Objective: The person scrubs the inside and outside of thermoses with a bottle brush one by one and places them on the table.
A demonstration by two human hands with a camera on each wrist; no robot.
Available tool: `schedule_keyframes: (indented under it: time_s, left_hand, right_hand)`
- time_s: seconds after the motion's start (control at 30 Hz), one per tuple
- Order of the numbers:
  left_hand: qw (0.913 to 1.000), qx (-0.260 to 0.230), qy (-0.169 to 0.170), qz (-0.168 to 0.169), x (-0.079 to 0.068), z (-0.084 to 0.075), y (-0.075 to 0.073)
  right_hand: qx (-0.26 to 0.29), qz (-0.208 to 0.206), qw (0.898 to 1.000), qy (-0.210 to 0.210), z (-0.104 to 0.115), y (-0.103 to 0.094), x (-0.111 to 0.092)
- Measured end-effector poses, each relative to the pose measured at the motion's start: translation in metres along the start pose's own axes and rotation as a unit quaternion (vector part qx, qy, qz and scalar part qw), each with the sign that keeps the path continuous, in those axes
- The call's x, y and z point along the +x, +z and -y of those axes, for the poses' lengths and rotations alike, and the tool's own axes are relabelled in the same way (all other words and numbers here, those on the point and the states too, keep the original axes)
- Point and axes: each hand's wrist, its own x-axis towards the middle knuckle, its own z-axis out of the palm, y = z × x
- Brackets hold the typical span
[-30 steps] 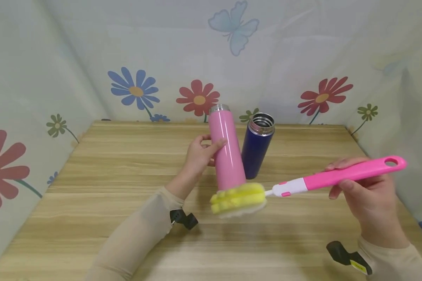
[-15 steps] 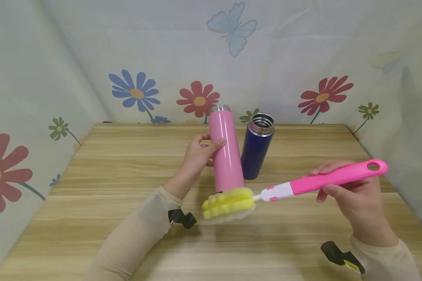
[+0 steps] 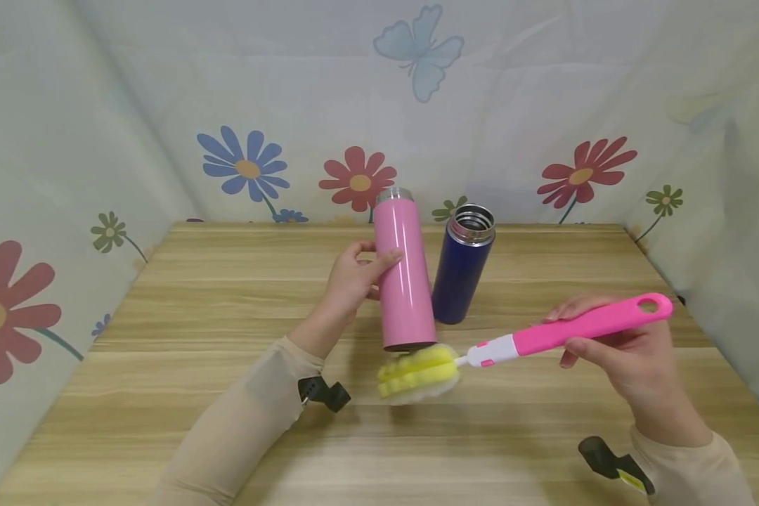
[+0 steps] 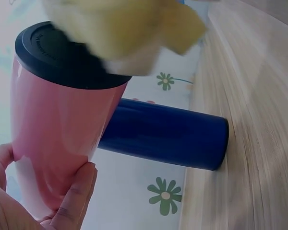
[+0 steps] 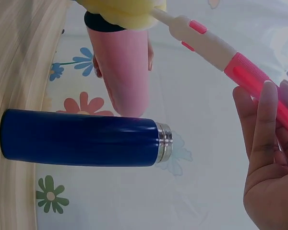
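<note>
My left hand point(image 3: 352, 283) grips a pink bottle point(image 3: 406, 288) around its middle. The bottle is tilted, its metal neck pointing away and its black base point(image 4: 53, 57) towards me. In my right hand point(image 3: 626, 344) is a bottle brush, held by its pink handle point(image 3: 591, 325). Its yellow sponge head point(image 3: 417, 372) is right by the pink bottle's base; whether they touch I cannot tell. A dark blue bottle point(image 3: 460, 270) without a lid stands upright just right of the pink one. In the right wrist view fingers point(image 5: 265, 124) are curled around the brush handle.
All this is over a wooden table point(image 3: 228, 281). A white curtain point(image 3: 291, 84) printed with flowers and a butterfly hangs behind the table and along both sides. Dark camera mounts point(image 3: 324, 393) sit at both wrists.
The brush and right hand have shifted left and slightly down. The sponge head moved left, then a little back to the right, exposing the pink bottle's base. The blue bottle stays put.
</note>
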Motion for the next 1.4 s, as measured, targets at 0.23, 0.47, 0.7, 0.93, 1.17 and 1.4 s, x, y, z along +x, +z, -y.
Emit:
schedule_keyframes:
  time_s: [0.23,0.47,0.7,0.93,1.17,1.4]
  left_hand:
    - [1.0000,-0.007,0.002,0.006,-0.002,-0.001,-0.003]
    - [1.0000,-0.004,0.004,0.004,-0.002,-0.001,-0.004]
    - [1.0000,-0.004,-0.004,-0.002,-0.001,0.002,-0.003]
    - [1.0000,0.001,-0.004,-0.005,0.000,0.004,-0.004]
    - [0.9999,0.001,-0.006,-0.008,0.001,0.004,-0.005]
    - [0.9999,-0.001,-0.008,-0.010,0.000,0.004,-0.005]
  right_hand:
    - [-0.028,-0.033,0.999,0.021,0.007,-0.008,-0.005]
    - [-0.011,-0.073,0.997,0.013,0.021,-0.013,-0.008]
    - [0.014,-0.072,0.997,-0.013,0.031,-0.009,-0.001]
    - [0.046,-0.058,0.997,-0.034,0.033,-0.001,0.008]
    - [0.069,-0.038,0.996,-0.041,0.027,0.009,0.016]
    - [0.066,-0.036,0.996,-0.039,0.020,0.015,0.018]
